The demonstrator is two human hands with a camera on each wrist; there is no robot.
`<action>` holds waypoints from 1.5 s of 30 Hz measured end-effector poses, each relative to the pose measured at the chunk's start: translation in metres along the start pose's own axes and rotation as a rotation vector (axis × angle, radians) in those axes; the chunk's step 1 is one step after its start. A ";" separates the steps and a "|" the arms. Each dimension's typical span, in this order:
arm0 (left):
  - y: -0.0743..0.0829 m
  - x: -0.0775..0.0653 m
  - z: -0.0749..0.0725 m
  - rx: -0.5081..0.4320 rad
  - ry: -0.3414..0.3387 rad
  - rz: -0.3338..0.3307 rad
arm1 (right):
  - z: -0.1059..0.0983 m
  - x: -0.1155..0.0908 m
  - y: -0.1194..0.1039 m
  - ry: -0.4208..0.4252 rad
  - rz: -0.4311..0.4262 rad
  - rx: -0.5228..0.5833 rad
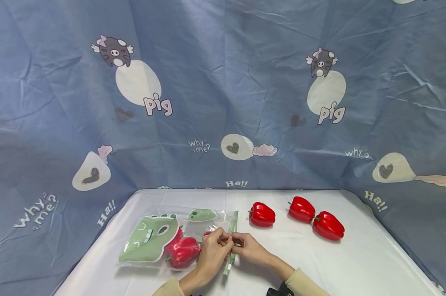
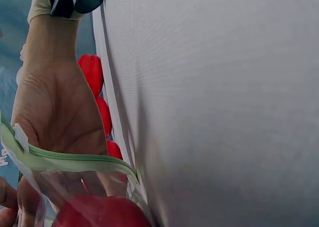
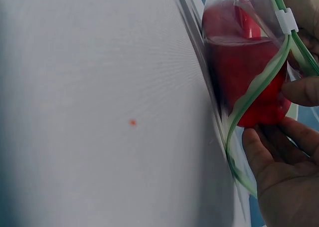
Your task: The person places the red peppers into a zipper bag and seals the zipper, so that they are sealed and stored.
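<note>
A clear zip bag [image 1: 160, 265] with a green cartoon print lies at the left of the table, with red bell peppers [image 1: 183, 251] inside. Its green zip strip [image 1: 232, 224] faces right. My left hand [image 1: 212, 250] pinches the bag just left of this strip, fingertips close to those of my right hand [image 1: 250, 248], which pinches the strip from the other side. In the right wrist view, the two green strips spread apart from a white slider [image 3: 286, 21]. A red pepper [image 3: 249, 67] shows behind them. My hands partly hide the bag's mouth.
Outside the bag, to the right, one red bell pepper [image 1: 262, 214] lies alone. Farther right are two more, a back pepper [image 1: 301, 209] and a front pepper [image 1: 328, 225], almost touching. A blue patterned cloth [image 1: 208, 102] hangs behind the white table [image 1: 356, 271].
</note>
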State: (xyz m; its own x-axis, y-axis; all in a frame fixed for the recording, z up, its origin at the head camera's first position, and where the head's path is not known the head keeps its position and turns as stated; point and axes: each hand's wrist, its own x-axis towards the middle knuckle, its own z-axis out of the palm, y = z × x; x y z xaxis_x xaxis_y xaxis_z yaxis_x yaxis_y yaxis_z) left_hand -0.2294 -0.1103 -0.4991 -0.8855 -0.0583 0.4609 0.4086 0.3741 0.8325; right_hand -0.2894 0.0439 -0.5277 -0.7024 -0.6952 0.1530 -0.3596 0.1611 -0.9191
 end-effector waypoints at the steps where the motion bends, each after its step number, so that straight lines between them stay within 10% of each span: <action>1: 0.000 0.000 0.000 0.000 0.004 0.009 | 0.000 0.000 0.000 0.000 -0.007 -0.002; 45: -0.001 -0.001 0.002 0.056 0.041 0.023 | -0.067 -0.036 -0.003 0.146 -0.117 0.059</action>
State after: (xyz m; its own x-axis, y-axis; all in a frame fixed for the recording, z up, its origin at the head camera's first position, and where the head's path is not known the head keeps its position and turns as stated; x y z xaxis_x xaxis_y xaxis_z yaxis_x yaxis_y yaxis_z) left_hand -0.2295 -0.1089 -0.5005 -0.8657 -0.0862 0.4931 0.4152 0.4266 0.8035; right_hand -0.3041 0.1151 -0.5063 -0.7412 -0.5970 0.3068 -0.4101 0.0409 -0.9111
